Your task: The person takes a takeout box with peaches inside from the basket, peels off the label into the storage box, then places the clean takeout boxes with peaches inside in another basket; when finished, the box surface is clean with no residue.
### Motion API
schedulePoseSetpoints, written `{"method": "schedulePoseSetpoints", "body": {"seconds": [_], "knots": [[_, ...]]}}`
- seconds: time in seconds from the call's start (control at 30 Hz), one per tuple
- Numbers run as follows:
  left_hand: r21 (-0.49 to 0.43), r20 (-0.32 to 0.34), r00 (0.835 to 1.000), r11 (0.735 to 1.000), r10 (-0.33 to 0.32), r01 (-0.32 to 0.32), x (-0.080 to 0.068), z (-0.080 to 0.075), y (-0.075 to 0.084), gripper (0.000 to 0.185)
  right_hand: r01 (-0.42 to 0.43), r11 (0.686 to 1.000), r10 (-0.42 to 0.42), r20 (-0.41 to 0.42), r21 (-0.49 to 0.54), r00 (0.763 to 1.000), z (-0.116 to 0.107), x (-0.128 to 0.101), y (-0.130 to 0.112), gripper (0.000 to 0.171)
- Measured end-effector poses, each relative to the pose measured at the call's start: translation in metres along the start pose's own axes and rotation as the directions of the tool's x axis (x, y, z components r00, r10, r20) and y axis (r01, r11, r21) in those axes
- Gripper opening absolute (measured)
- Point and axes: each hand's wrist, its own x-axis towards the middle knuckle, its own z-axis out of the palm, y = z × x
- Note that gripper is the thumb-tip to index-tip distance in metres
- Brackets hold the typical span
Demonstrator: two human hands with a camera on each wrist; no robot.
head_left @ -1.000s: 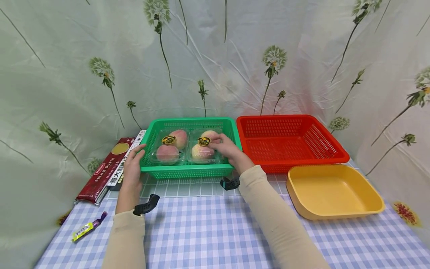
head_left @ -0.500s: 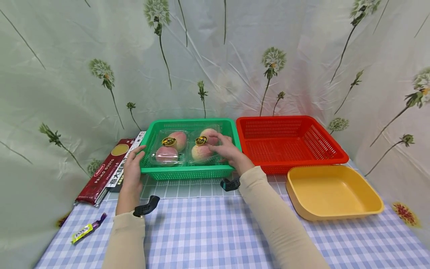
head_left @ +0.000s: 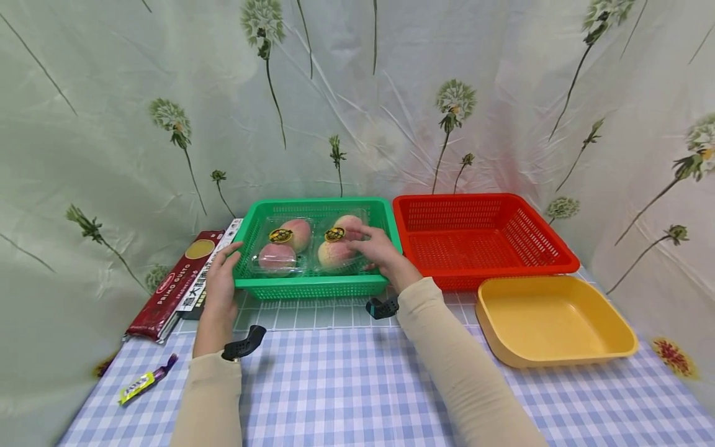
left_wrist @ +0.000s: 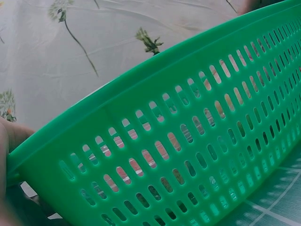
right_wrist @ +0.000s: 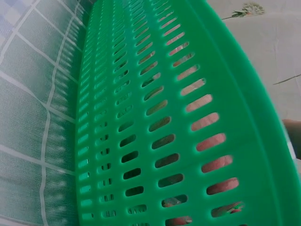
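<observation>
In the head view, a green basket (head_left: 313, 288) holds two clear plastic boxes of peaches. The left peach box (head_left: 279, 254) lies inside by itself. My right hand (head_left: 382, 251) reaches over the basket's right end and grips the right edge of the other peach box (head_left: 334, 256), thumb on top; the fingers underneath are mostly hidden. This box sits slightly turned. My left hand (head_left: 220, 276) rests its extended fingers against the basket's left rim. In the left wrist view, the basket wall (left_wrist: 155, 122) fills most of the picture, with part of the left hand (left_wrist: 11, 146) at its end.
A red basket (head_left: 455, 248) adjoins the green one on the right, with a yellow tub (head_left: 553, 316) in front of it. At left lie a spaghetti packet (head_left: 175, 285), a white-and-black package (head_left: 195, 295) and a small wrapped candy (head_left: 146, 380) on the checked cloth (head_left: 324, 385).
My right hand has moved from the sticker on the right peach box to its right edge. That box has shifted and turned a little to the left. The left hand stays put.
</observation>
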Motion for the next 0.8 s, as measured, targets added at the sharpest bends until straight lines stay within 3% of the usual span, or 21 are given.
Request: {"method": "schedulePoseSetpoints", "body": {"seconds": [0.3, 0.53, 0.67, 0.8], "knots": [[-0.004, -0.011, 1.000, 1.000, 0.006, -0.006, 0.001, -0.002, -0.003, 0.039, 0.036, 0.999, -0.036, -0.094, -0.009, 0.995, 0.003, -0.005, -0.002, 0.055], [0.008, -0.022, 1.000, 1.000, 0.016, -0.016, 0.001, 0.002, -0.002, 0.039, 0.092, 0.995, -0.084, -0.206, 0.031, 0.975, 0.001, -0.013, -0.009, 0.053], [0.080, -0.091, 0.994, 0.995, 0.059, -0.052, 0.000, 0.004, 0.002, 0.039, 0.178, 0.980, -0.149, -0.263, 0.088, 0.953, -0.004, -0.024, -0.014, 0.053], [0.185, -0.192, 0.973, 0.978, 0.128, -0.093, -0.002, 0.005, 0.006, 0.037, 0.217, 0.963, -0.163, -0.291, 0.161, 0.943, -0.011, -0.038, -0.016, 0.053]]}}
